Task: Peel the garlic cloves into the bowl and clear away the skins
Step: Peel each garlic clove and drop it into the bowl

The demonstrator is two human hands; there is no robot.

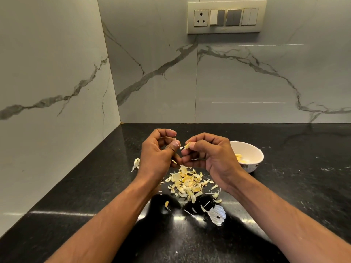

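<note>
Two hands, the left hand (158,152) and the right hand (210,155), are in view. One white bowl (252,150) stands toward the counter's right edge. One heap of skins (187,182) lies mid-counter, its pieces too many to count, and one switch panel (226,17) hangs on the wall.

Even, moderately bright lighting. Glare streaks cross the polished black bench (76,186) at lower left and lower centre. Wide-angle distortion bends the frame edges. Focus is sharp throughout.

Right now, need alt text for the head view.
Two hands, left hand and right hand, peel a garlic clove above a pile of skins on a black counter. A white bowl holding peeled cloves sits behind the right hand.
</note>
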